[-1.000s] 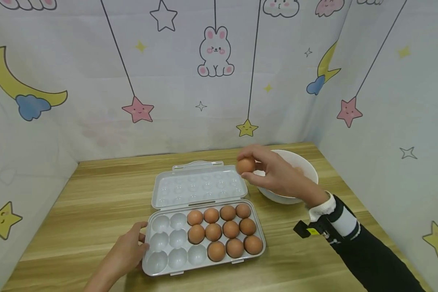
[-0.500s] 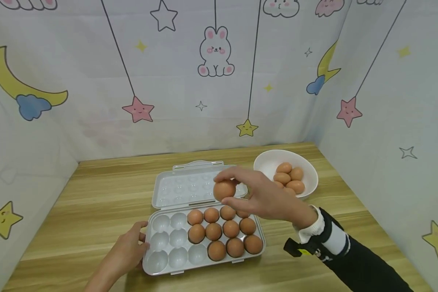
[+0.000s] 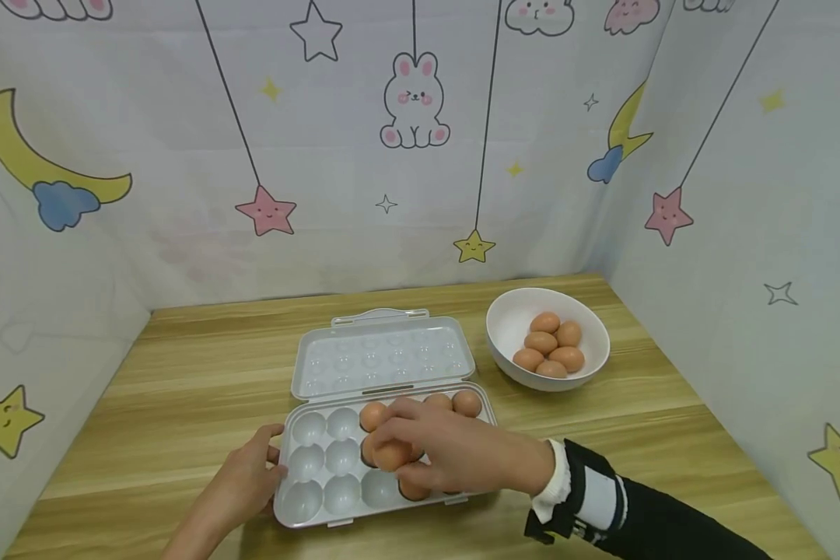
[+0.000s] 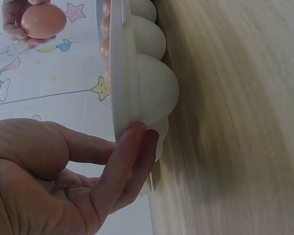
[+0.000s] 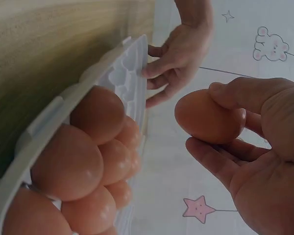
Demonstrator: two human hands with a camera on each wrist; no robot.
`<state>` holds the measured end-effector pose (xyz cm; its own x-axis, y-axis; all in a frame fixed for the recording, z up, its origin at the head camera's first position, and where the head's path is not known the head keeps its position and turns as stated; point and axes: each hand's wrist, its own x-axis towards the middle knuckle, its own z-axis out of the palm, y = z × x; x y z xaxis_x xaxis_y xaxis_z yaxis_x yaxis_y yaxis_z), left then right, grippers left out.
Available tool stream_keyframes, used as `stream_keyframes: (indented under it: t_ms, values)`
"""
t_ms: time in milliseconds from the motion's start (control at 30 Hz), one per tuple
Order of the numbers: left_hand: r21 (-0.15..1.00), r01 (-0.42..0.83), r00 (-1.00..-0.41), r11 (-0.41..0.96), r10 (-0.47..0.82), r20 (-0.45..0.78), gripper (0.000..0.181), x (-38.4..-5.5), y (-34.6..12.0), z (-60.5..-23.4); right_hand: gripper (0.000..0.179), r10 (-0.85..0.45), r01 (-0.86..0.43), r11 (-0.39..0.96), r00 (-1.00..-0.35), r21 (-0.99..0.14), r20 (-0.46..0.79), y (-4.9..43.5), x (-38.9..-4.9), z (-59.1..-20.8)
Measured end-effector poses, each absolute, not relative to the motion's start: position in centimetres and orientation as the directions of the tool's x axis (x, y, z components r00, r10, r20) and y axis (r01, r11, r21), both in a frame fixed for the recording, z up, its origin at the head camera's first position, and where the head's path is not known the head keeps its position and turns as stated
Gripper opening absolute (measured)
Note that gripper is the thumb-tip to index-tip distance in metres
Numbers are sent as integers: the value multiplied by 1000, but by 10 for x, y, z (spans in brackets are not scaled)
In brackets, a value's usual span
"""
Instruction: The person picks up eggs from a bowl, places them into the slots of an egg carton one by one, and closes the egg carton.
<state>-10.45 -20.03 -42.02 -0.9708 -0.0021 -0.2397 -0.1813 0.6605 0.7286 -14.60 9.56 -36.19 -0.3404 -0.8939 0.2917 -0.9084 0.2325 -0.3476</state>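
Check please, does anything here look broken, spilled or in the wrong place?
Nothing stands out: the egg in the right hand looks whole, the bowl stands upright with no visible cracks in its eggs, and the carton shows no spill. The hand hides some of the carton.

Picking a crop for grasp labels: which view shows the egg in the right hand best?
Right wrist: the held egg appears largest, pinched by the right hand. Head shows it small and partly hidden; left wrist catches it near the top-left corner.
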Motion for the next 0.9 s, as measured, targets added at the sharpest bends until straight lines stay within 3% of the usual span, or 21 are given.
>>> stream_keyframes:
  t_ms: [433,900]
  values:
    - [729,-188,-969,658,-3,-247,56,-104,-199,-421,14,-918,-968,240,-250,-69,307,75,-131,-403]
    - [726,-177,-972,665,-2,-234,56,-103,-199,-421,15,-935,-969,248,-241,-7,259,73,-131,-410]
